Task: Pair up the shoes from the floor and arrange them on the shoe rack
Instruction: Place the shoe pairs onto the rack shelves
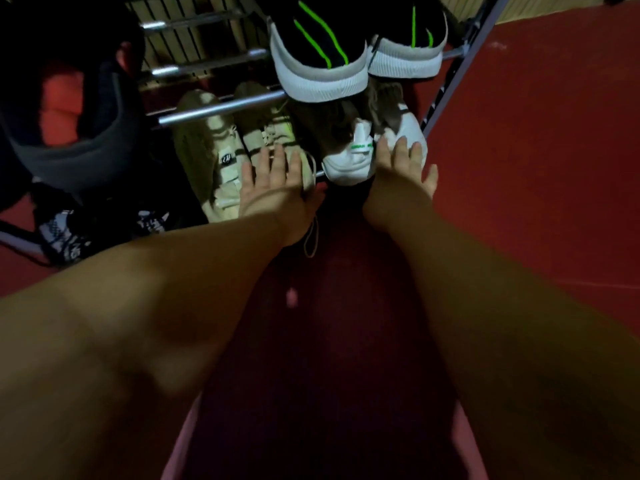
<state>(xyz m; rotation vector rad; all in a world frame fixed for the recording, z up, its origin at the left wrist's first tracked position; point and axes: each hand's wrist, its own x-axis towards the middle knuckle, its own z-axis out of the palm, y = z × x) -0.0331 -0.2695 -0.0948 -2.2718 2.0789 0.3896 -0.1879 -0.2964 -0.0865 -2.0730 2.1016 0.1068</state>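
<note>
A metal shoe rack (221, 107) stands in front of me. On its lower level sit a beige pair of shoes (214, 157) and a white pair with green lettering (349, 161). My left hand (273, 188) lies with straight fingers on the heel of the right beige shoe. With its fingers spread, my right hand (403, 171) presses on the heel of the right white shoe. A black pair with green stripes and white soles (322, 60) rests on the level above.
A dark helmet with a red lining (69, 109) sits at the left. Below it lies a black-and-white patterned shoe (65, 233) on the red floor (536, 168). The rack's side frame (460, 64) runs diagonally at the right.
</note>
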